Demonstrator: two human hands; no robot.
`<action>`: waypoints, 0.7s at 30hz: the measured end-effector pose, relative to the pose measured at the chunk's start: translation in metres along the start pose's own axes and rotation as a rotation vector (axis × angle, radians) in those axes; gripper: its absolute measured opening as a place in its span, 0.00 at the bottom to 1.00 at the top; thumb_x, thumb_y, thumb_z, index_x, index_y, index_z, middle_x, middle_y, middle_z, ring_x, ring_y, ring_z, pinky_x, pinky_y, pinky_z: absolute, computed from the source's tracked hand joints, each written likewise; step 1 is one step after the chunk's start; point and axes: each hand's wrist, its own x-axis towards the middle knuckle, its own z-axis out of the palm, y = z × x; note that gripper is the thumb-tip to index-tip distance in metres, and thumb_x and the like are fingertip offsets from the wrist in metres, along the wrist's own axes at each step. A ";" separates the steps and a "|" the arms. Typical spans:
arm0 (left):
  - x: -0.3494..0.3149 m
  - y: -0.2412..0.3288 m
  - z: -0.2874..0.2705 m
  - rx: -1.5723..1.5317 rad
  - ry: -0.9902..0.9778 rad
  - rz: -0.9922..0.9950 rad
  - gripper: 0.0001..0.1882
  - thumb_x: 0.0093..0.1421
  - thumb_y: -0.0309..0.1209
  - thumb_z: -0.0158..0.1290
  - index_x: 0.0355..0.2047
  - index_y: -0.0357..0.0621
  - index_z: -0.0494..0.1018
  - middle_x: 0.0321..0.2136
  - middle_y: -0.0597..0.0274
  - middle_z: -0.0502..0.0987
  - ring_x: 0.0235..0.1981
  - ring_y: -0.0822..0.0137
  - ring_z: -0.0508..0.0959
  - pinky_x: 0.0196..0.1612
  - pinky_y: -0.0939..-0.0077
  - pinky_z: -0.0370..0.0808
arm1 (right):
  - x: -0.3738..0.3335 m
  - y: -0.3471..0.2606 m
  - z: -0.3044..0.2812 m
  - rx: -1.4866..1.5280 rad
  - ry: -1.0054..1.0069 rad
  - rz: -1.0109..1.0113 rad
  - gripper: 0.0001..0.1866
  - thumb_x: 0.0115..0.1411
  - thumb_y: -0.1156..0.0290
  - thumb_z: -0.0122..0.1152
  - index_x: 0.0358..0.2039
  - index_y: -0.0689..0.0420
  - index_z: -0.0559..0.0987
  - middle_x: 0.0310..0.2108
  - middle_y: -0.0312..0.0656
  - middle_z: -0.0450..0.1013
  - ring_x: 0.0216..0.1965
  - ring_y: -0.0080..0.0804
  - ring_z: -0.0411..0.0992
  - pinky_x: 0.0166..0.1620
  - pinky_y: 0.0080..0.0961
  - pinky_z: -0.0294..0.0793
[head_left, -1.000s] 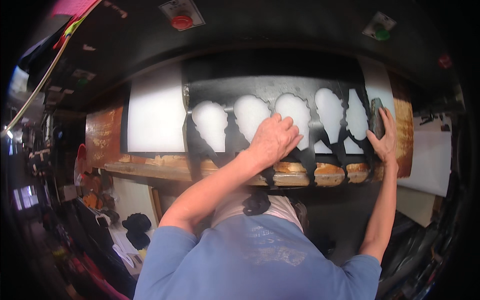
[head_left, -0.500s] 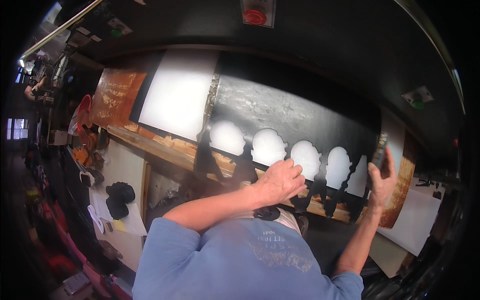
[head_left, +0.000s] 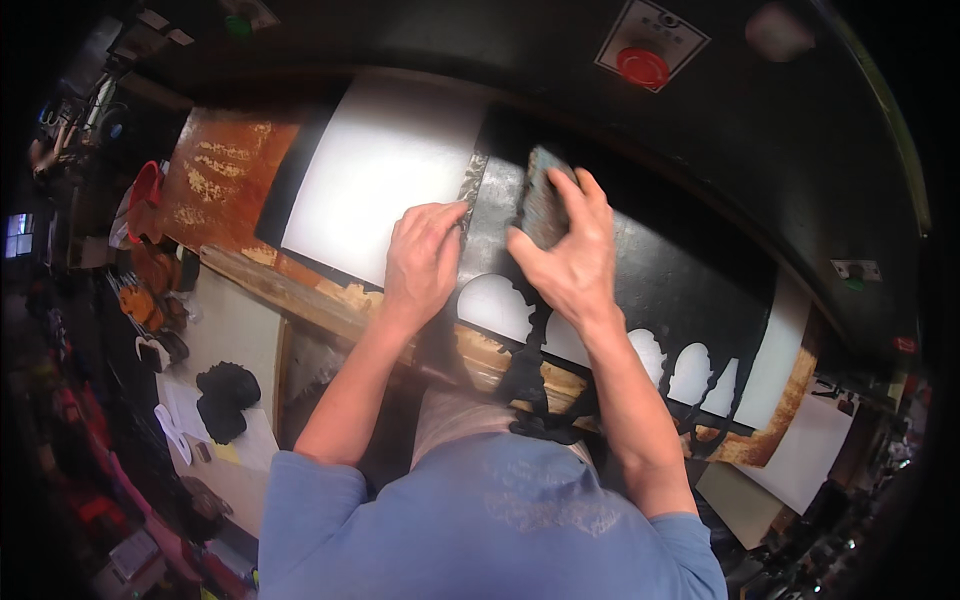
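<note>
A black sheet [head_left: 660, 260] lies over a white board, with a row of rounded cut-outs along its near edge where white shows through. Its left edge carries a mottled strip [head_left: 474, 183]. My left hand [head_left: 425, 260] is at this strip, fingers curled together and pinching the edge. Just to the right, my right hand [head_left: 575, 245] grips a mottled grey-blue block [head_left: 545, 200] between thumb and fingers. The block is tilted above the sheet and blurred; its underside is hidden. My right forearm covers part of the cut-out row.
A bare white board [head_left: 370, 170] lies left of the sheet, beside a worn brown board [head_left: 220, 170]. A dark machine beam with a red button [head_left: 642, 67] spans the far side. Black scraps [head_left: 232, 400] rest on a side table at left. A wooden rail [head_left: 290, 300] runs along the near edge.
My right hand has swung left with the block, from the sheet's right end to near its left edge. My left hand has moved up and left from the cut-outs to the mottled strip.
</note>
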 end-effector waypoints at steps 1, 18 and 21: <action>-0.003 -0.003 0.001 -0.014 0.006 -0.026 0.21 0.63 0.17 0.61 0.56 0.38 0.79 0.48 0.49 0.84 0.51 0.48 0.82 0.55 0.56 0.78 | 0.003 -0.004 0.009 -0.037 -0.022 0.007 0.41 0.51 0.61 0.75 0.65 0.68 0.77 0.72 0.72 0.61 0.70 0.67 0.64 0.72 0.52 0.67; -0.008 -0.005 0.009 0.024 0.011 -0.052 0.23 0.60 0.17 0.62 0.57 0.41 0.79 0.39 0.57 0.86 0.51 0.50 0.81 0.54 0.56 0.74 | -0.032 0.020 0.045 -0.197 0.143 -0.190 0.46 0.42 0.62 0.89 0.62 0.62 0.79 0.68 0.67 0.64 0.65 0.63 0.68 0.65 0.54 0.71; -0.006 -0.007 0.009 -0.029 0.019 -0.039 0.24 0.61 0.16 0.61 0.59 0.39 0.77 0.40 0.57 0.87 0.51 0.51 0.81 0.53 0.56 0.74 | -0.030 0.018 0.047 -0.188 0.168 -0.179 0.46 0.41 0.61 0.89 0.61 0.61 0.79 0.67 0.66 0.64 0.65 0.62 0.67 0.65 0.54 0.71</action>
